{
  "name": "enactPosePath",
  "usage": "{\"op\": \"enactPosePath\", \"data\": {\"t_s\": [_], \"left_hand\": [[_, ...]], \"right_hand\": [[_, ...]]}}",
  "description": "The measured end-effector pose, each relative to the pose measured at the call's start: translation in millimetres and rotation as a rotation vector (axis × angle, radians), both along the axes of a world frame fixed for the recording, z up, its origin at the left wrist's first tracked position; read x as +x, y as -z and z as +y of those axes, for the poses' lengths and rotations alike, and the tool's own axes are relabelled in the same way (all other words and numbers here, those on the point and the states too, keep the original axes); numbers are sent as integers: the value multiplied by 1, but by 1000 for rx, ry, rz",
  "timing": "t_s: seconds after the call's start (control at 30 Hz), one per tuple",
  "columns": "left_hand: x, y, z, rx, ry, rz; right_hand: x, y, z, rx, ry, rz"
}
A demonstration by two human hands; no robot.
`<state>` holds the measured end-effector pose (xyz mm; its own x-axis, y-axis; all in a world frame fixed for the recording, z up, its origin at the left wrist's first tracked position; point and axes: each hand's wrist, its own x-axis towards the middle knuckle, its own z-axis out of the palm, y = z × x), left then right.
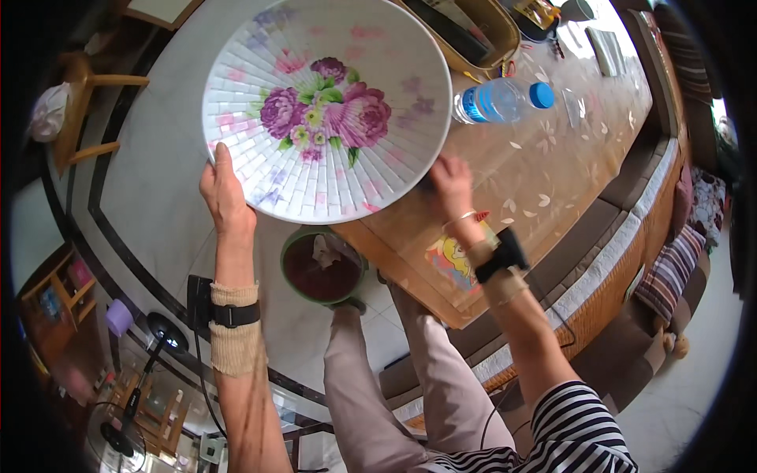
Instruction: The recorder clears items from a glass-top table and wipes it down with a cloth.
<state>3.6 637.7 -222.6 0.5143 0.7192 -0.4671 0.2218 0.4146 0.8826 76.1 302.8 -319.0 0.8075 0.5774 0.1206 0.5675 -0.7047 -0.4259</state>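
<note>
A large round white tray (328,183) with a basket-weave relief and purple peony print is tilted up in front of me. My left hand (227,192) grips its left rim, thumb on the front face and the other fingers behind. At the lower right rim is my right hand (452,183), blurred, with its fingers bent. Something dark shows between that hand and the rim, too unclear to name. Both wrists wear beige knitted cuffs under black straps with small black devices.
Right of the tray, a plastic bottle with a blue cap (502,101) lies on the wooden table (532,159) beside a golden basket (510,35). A green-rimmed waste bin (285,275) stands below. A cushioned sofa (597,219) runs along the right; a wooden stool (80,112) stands left.
</note>
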Motion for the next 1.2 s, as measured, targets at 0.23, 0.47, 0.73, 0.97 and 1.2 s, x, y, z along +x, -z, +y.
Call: {"op": "enactPosePath", "data": {"t_s": [0.23, 0.47, 0.73, 0.97, 1.2], "left_hand": [[-17, 8, 7, -54, 11, -47], [-123, 50, -79, 128, 135, 315], [-35, 63, -291, 917, 1030, 76], [-42, 102, -300, 1163, 1119, 271], [-16, -37, -181, 1076, 732, 68]], "right_hand": [[-119, -41, 28, 101, -188, 282], [-90, -69, -103, 284, 346, 95], [13, 21, -215, -352, 820, -172], [1, 17, -197, -214, 716, -133], [4, 9, -209, -231, 863, -166]]}}
